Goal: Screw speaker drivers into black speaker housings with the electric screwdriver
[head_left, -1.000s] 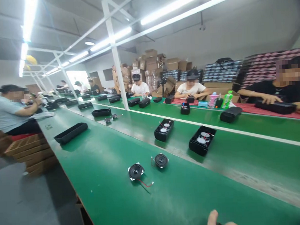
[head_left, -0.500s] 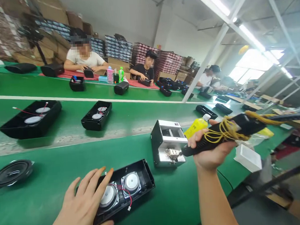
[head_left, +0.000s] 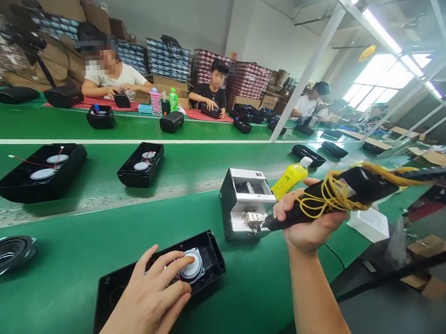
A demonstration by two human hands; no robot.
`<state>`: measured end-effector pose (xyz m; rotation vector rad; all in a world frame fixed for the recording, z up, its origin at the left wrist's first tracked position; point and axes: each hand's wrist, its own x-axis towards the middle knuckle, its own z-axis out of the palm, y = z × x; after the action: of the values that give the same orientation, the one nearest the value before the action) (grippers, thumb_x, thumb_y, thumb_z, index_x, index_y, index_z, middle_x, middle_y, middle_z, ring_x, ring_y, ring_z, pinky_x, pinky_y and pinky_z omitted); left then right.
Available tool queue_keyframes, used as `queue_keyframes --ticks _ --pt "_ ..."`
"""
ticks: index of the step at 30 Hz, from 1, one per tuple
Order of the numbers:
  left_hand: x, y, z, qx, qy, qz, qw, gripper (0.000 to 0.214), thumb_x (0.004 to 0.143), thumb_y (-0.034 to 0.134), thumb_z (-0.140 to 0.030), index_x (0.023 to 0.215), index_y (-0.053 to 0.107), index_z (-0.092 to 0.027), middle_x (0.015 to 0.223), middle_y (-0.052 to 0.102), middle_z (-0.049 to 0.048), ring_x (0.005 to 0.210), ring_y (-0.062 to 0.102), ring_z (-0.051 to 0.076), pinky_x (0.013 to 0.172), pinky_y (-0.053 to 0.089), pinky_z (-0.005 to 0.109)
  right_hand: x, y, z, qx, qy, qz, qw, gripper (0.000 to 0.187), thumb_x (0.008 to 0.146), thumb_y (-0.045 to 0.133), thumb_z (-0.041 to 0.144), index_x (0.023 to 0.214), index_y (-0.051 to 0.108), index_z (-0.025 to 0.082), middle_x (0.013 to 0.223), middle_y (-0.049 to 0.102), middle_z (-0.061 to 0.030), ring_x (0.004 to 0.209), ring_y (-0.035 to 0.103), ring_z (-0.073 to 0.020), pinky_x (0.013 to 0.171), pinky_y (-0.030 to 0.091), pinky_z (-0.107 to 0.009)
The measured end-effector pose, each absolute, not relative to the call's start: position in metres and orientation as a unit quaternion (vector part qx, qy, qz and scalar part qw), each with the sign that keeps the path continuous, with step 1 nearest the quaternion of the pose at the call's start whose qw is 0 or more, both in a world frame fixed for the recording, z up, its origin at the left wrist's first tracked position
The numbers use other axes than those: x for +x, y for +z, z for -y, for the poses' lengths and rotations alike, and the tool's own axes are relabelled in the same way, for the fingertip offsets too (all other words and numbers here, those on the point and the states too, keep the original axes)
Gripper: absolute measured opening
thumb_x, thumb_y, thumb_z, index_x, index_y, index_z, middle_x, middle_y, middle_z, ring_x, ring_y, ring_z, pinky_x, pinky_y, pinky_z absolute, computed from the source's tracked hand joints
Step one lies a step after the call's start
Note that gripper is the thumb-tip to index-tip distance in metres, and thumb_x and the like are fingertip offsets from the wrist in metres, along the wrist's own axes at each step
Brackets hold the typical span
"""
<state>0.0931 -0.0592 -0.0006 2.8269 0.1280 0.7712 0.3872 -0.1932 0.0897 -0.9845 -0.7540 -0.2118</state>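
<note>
My left hand (head_left: pixel 151 300) lies spread over a black speaker housing (head_left: pixel 208 254) on the green belt, fingertips resting on a silver speaker driver (head_left: pixel 192 268) inside it. My right hand (head_left: pixel 309 225) is closed round a black electric screwdriver (head_left: pixel 331 196) wrapped in yellow cord. The screwdriver's tip touches the front of a small grey screw feeder box (head_left: pixel 244 200). A yellow bottle (head_left: pixel 290 176) stands just behind the feeder.
Two more open black housings (head_left: pixel 36 172) (head_left: pixel 141 164) with drivers sit on the further belt (head_left: pixel 208 162). A loose speaker driver (head_left: pixel 8 251) lies at the left edge. A white box (head_left: pixel 369 224) sits at the right. Several people work along the far side, with stacked cartons behind them.
The view swung from the left length of the line to the spot before me. Since half a second ago my left hand slid over the housing and the screwdriver tip dropped toward the feeder.
</note>
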Motion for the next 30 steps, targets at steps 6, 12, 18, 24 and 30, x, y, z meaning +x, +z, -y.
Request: queue_keyframes --ticks 6,12,18,24,30 --pt "0.088 0.007 0.051 0.951 0.266 -0.055 0.146 0.021 0.109 0.048 -0.014 0.099 0.061 -0.026 0.109 0.076 -0.001 0.11 0.071 0.017 0.133 0.022 0.046 0.385 0.079 0.195 -0.455 -0.087 0.37 0.805 0.071 0.085 0.064 0.088 0.111 0.07 0.022 0.061 0.055 0.0053 0.037 0.044 -0.0122 0.035 0.037 -0.024" --pt "0.087 0.001 0.052 0.955 0.246 -0.082 0.142 0.031 0.106 0.044 -0.01 0.122 0.064 -0.027 0.093 0.066 -0.0024 0.083 0.064 0.017 0.126 0.033 0.051 0.387 0.083 0.196 -0.452 -0.089 0.381 0.802 0.068 0.092 0.058 0.086 0.113 0.07 0.023 0.062 0.056 0.0051 0.038 0.044 -0.0116 0.035 0.039 -0.023" --pt "0.09 -0.01 0.059 0.95 0.277 -0.113 0.088 0.057 0.095 0.042 0.0 0.133 0.07 -0.033 0.141 0.066 0.0079 0.135 0.058 0.028 0.123 0.037 0.058 0.389 0.085 0.2 -0.444 -0.078 0.397 0.799 0.071 0.088 0.059 0.09 0.111 0.07 0.024 0.058 0.056 0.0065 0.035 0.044 -0.0128 0.034 0.041 -0.026" --pt "0.082 -0.005 0.062 0.968 0.221 -0.111 0.048 0.044 0.104 0.06 -0.034 0.148 0.066 -0.037 0.178 0.039 0.0072 0.159 0.042 0.04 0.126 0.036 0.065 0.388 0.087 0.199 -0.471 -0.054 0.377 0.796 0.075 0.085 0.061 0.093 0.11 0.069 0.022 0.058 0.055 0.0063 0.036 0.046 -0.0136 0.034 0.039 -0.026" --pt "0.078 -0.01 0.052 0.977 0.179 -0.104 0.047 0.064 0.093 0.075 -0.034 0.155 0.059 -0.04 0.183 0.029 0.0066 0.152 0.048 0.041 0.117 0.046 0.061 0.392 0.102 0.191 -0.466 -0.101 0.365 0.8 0.076 0.09 0.053 0.091 0.119 0.07 0.023 0.059 0.052 0.0076 0.036 0.042 -0.0119 0.034 0.037 -0.025"
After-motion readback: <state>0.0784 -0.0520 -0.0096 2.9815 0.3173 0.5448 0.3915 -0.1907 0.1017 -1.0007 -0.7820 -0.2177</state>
